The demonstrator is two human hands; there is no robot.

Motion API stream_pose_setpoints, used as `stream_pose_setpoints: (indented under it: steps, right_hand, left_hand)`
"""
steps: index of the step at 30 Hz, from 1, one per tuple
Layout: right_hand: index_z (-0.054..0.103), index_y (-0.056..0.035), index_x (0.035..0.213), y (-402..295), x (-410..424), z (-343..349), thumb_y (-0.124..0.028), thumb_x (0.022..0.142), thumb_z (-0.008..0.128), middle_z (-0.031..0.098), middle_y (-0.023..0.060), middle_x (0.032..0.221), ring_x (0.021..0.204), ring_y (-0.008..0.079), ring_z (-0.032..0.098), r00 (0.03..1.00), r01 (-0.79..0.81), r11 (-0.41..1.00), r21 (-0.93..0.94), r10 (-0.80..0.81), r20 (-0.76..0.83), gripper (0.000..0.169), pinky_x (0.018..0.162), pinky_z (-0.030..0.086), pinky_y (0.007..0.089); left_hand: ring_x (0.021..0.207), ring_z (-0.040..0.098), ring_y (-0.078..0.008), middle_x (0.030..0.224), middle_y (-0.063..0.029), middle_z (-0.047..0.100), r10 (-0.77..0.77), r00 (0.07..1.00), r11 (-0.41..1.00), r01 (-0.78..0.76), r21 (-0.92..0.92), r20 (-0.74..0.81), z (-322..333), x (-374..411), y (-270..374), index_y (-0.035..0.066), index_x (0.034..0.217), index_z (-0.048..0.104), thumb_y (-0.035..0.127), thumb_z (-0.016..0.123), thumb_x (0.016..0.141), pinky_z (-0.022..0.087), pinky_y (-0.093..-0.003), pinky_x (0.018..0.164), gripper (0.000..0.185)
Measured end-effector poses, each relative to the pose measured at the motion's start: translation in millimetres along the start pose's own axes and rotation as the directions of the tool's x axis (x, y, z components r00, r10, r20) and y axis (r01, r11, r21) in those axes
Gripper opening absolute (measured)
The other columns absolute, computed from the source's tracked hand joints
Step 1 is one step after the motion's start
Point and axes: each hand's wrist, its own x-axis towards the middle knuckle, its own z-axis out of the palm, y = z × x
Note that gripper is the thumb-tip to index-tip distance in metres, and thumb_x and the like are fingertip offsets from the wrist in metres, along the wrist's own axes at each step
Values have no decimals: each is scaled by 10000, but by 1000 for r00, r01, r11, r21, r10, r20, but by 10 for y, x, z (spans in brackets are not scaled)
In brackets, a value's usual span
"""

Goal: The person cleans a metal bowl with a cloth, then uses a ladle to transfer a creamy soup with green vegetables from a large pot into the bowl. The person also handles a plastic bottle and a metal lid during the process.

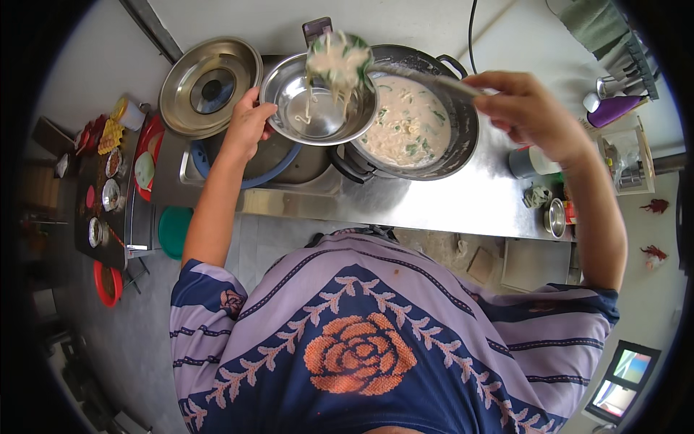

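Observation:
My left hand (250,122) grips the rim of a shiny steel bowl (325,122) at its left side. Over this bowl hangs a ladle heaped with noodles and green leaves (340,61), blurred by motion, with strands trailing down into the bowl. The ladle's long handle (452,85) is in my right hand (523,111), raised above the right side of the pot. A wide black two-handled pot (467,141) holds creamy noodle soup with greens (415,127). The bowl overlaps the pot's left rim from above.
Left of the bowl lies a large steel lid with a black knob (176,100), near a sink with a blue basin (271,179). A phone (316,27) leans against the wall. Jars and a small steel bowl (555,218) stand at the steel counter's (417,200) right end.

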Motion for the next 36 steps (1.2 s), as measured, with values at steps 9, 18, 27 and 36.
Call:
stream_pose_setpoints:
  steps: [9, 18, 27, 36]
  right_hand:
    - [500, -114, 1200, 535, 225, 579, -97, 802, 542, 588, 135, 683, 620, 314, 592, 838, 319, 507, -801, -545, -11, 401, 561, 462, 433]
    - [577, -87, 1164, 847, 132, 472, -100, 804, 598, 588, 61, 707, 544, 168, 517, 847, 357, 837, -414, -477, -233, 361, 492, 403, 287]
    - [564, -91, 1155, 1584, 100, 141, -173, 839, 565, 580, 104, 665, 645, 208, 583, 934, -105, 907, -408, -51, -355, 326, 586, 460, 366]
    - [568, -106, 1146, 2049, 198, 635, -193, 820, 559, 633, 178, 782, 744, 332, 620, 977, -80, 877, -474, -25, -211, 337, 653, 474, 434]
  left_hand:
    - [479, 442, -55, 711, -9, 542, -5, 1000, 1000, 5, -10, 2, 6, -14, 13, 28, 1047, 533, 66, 527, 786, 316, -195, 372, 263]
    - [474, 436, -56, 718, -4, 541, -15, 1000, 1000, 15, -19, 0, 0, 4, -9, 23, 1120, 515, 68, 529, 789, 320, -202, 374, 333]
    - [468, 432, -48, 732, -3, 543, -12, 1000, 1000, 12, -18, 2, 37, 2, 12, 20, 1140, 520, 62, 522, 790, 313, -192, 367, 352]
    - [450, 420, -49, 709, 4, 541, -11, 1000, 1000, 11, -7, -11, 35, 8, 8, 23, 1146, 527, 61, 520, 788, 317, -190, 370, 360]
